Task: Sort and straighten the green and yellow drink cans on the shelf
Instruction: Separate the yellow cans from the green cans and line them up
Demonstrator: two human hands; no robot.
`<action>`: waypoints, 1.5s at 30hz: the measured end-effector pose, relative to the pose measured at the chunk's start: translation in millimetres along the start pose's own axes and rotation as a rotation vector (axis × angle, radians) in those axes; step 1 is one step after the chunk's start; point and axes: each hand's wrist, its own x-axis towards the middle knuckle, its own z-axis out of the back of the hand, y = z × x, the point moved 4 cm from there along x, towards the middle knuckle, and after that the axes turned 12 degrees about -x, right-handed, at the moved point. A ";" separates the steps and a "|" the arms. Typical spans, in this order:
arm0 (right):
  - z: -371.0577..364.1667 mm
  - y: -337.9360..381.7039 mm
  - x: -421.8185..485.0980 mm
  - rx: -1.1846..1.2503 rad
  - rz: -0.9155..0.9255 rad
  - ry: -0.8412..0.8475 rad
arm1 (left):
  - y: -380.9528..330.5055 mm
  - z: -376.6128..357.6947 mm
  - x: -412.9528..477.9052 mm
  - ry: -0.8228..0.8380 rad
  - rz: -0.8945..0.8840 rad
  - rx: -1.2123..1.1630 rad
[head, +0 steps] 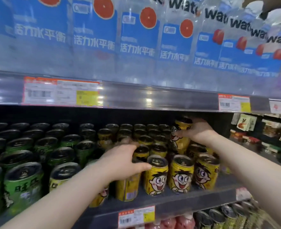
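Note:
Green cans (23,180) fill the left half of the middle shelf, and yellow cans with a cartoon face (181,174) stand in rows on the right half. My right hand (196,129) grips one yellow can (180,136), lifted and tilted above the back rows. My left hand (125,160) reaches over the front yellow cans, its fingers curled round a yellow can (128,187) whose barcode side faces out. Its thumb touches the rim of the neighbouring front can (156,176).
The shelf above, with its price-tag rail (136,96), hangs low over the cans and carries blue-labelled water bottles (93,38). The shelf's front edge (186,204) bears price tags. More cans (219,217) stand on the shelf below. Snack packs (272,129) fill the rack at right.

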 end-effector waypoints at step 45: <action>-92.5 147.8 -11.7 -0.090 0.843 0.526 | 57.4 28.9 -46.3 -0.264 0.229 0.190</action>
